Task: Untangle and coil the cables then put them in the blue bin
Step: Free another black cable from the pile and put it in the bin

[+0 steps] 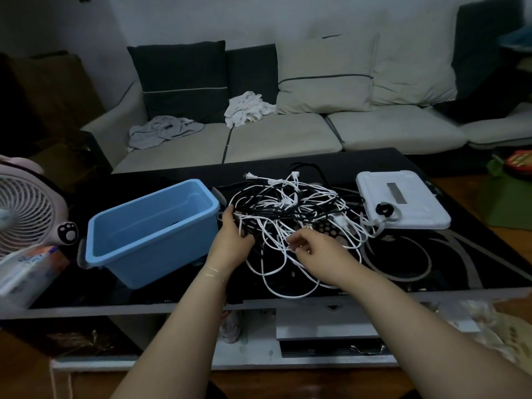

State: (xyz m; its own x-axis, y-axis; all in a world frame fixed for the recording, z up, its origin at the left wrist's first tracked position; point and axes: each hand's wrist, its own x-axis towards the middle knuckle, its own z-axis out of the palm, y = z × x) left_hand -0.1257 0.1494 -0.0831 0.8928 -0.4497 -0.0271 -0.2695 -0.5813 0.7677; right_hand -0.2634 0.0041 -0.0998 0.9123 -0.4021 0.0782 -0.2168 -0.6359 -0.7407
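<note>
Cables point(290, 214): a tangled heap of black and white leads on your dark glass tabletop point(449, 263), at its middle; white loops trail toward the near edge, and a white plug point(251, 176) sticks out at the far side.
Blue bin point(149, 228): open-topped, just left of the heap, set at an angle on the tabletop; you can see no coiled cable in it.
Your left hand point(230, 240): at the heap's left edge, between bin and cables; its fingers point(230, 214) curl round a bunch of black leads.
Your right hand point(313, 249): over the near side of the heap; its fingers point(295, 240) are bent and pinch a white lead.
White lid-like tray point(403, 203): on the tabletop right of the heap, with a small black ring point(384, 210) on its near-left corner; a few leads touch its left edge.
Fan point(26, 211): white, at the tabletop's left end, beside the bin.
Box point(28, 272): white carton, lying in front of the fan.
Sofa point(288, 133): pale, behind the tabletop, with dark and light cushions.
Cloths point(247, 108): a white one and a grey one, crumpled on the sofa seat.
</note>
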